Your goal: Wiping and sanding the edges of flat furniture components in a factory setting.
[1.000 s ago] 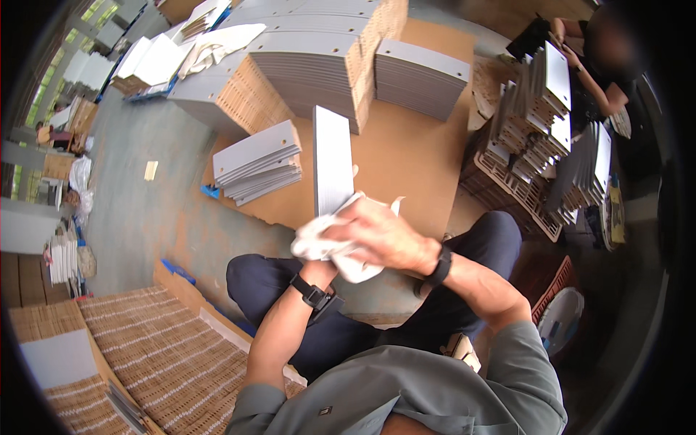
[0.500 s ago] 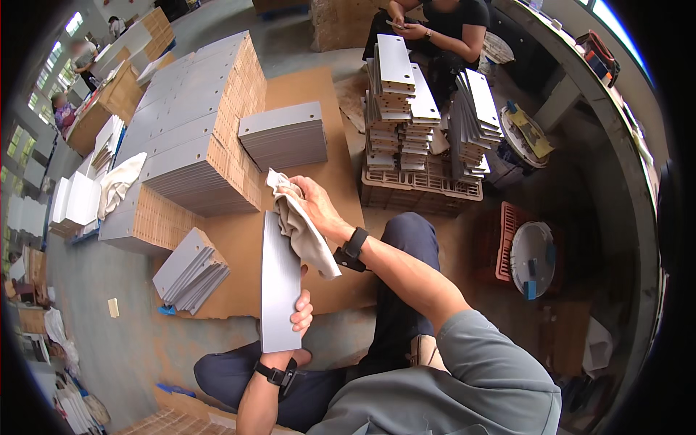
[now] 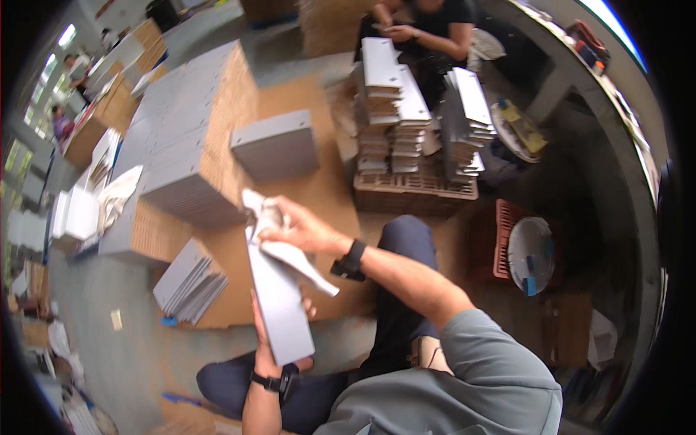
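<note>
A long, flat grey panel (image 3: 283, 312) slants in front of me, its lower end nearest my body. My left hand (image 3: 264, 330) grips it from beneath, with fingers showing at both long edges. Bunched in my right hand (image 3: 306, 228) is a whitish cloth (image 3: 299, 262), pressed against the panel's far end. One corner of the cloth hangs down over the panel's right edge. The fingers of the right hand are slightly blurred.
Big stacks of grey panels (image 3: 174, 152) stand ahead left on brown cardboard (image 3: 333, 279), with a smaller stack (image 3: 279, 148) beside them. Leaning panels (image 3: 190, 281) lie nearer. Several stacks top a plastic crate (image 3: 417, 187); a person (image 3: 435, 32) sits behind. A round lid (image 3: 531, 250) is at right.
The panel's far end has swung left and its near end right, and its face now tilts differently. My right hand and the cloth have moved nearer, down onto the far end.
</note>
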Available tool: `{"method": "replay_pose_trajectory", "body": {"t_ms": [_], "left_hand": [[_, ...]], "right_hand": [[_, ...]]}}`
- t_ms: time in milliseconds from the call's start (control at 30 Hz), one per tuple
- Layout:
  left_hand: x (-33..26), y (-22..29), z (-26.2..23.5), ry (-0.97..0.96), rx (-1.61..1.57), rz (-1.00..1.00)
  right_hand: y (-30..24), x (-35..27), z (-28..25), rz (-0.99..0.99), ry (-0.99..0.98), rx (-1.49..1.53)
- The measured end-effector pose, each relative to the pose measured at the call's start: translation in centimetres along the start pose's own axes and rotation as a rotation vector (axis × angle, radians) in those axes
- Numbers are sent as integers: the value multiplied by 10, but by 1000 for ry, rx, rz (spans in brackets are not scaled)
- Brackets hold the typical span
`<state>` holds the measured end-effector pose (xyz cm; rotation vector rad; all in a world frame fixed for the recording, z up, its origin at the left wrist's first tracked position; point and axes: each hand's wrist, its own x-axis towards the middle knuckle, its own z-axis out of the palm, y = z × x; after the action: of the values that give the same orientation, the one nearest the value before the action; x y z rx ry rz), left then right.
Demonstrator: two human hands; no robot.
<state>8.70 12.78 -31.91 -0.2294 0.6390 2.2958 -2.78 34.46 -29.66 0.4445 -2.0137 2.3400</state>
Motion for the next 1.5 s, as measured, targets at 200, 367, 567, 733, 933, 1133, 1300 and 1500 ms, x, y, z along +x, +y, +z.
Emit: {"method": "replay_pose_trajectory", "body": {"t_ms": [200, 367, 567, 733, 933, 1133, 1300, 1500], "left_hand": [[8, 6, 21, -132, 251, -7], [-4, 14, 11, -87, 216, 46], [-13, 22, 6, -98, 164, 73], [-10, 22, 8, -38, 155, 100], [-6, 22, 9, -62, 128, 109], [-1, 20, 13, -95, 140, 102], [3, 17, 18, -101, 176, 80], [7, 16, 19, 5, 247, 86]], "right_hand": [[-16, -2, -30, -18, 61, -118], [-30, 10, -32, 10, 228, -467], [-27, 16, -48, -235, 373, -590], [-50, 9, -33, -283, 343, -558], [-43, 7, -36, -284, 297, -617], [-49, 5, -37, -287, 306, -589], [-52, 4, -39, -295, 304, -561], [-49, 1, -40, -452, 283, -707]]}}
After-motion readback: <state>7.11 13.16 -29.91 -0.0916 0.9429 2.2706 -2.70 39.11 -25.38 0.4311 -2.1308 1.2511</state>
